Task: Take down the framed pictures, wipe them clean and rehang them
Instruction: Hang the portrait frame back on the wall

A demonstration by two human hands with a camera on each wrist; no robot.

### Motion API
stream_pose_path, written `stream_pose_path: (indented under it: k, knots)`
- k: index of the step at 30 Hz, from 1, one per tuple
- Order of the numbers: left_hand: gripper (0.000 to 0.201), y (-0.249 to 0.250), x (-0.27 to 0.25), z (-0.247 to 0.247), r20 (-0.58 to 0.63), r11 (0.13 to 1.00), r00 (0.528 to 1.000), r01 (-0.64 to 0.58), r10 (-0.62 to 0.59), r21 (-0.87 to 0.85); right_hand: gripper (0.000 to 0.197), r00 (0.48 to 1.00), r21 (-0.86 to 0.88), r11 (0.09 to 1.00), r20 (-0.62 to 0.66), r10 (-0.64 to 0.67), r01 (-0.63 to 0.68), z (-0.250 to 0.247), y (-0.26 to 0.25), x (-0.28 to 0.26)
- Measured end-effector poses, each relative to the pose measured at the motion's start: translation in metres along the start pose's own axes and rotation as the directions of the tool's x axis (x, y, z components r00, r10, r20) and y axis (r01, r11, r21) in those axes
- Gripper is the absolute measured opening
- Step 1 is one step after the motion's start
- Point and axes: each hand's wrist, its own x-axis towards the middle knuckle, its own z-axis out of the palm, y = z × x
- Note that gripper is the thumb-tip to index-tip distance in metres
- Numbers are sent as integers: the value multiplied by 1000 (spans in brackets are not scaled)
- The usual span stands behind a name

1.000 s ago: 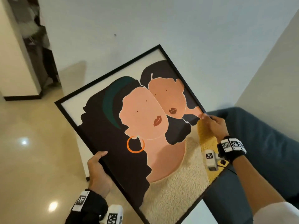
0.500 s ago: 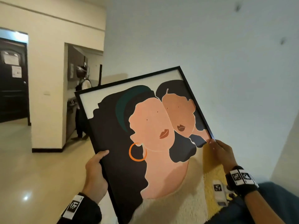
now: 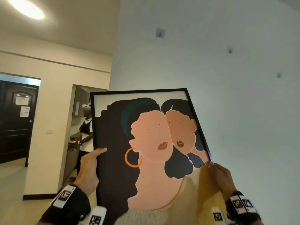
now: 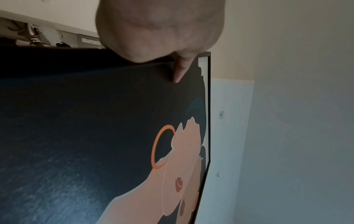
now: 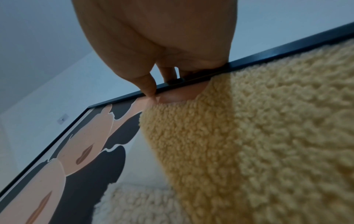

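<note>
Unlettered framed picture (image 3: 146,143) between both hands.

The black-framed picture (image 3: 146,143) of two faces, tilted, is held up before the wall.

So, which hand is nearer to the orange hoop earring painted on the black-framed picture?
Left. The left hand grips the frame's left edge, just left of the orange hoop earring; the right hand holds the right edge, far across the black-framed picture.

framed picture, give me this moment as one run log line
phase: rehang | framed picture: off wall, below wall hook | left hand: grips left edge | right hand: grips right edge with yellow cloth
</note>
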Motion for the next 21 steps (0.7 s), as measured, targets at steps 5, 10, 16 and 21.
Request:
stream_pose_path:
  k: [5,10,16,21]
  knots:
    - [27,21,51,42,69,998,996,-59,57,31,34,999,0,999,-4,-52,52,1,-11,38]
    - [30,42,104,90,117,984,983,-155,145,83,33,992,40,992,-12,-122,122,8,-20,91]
    - [31,78,158,144,107,950,955,-289,277,115,31,975,90,972,-49,-215,219,33,-50,168]
    - [15,124,199,181,134,856,874,-485,467,181,28,950,111,944,-54,-306,310,66,-84,222]
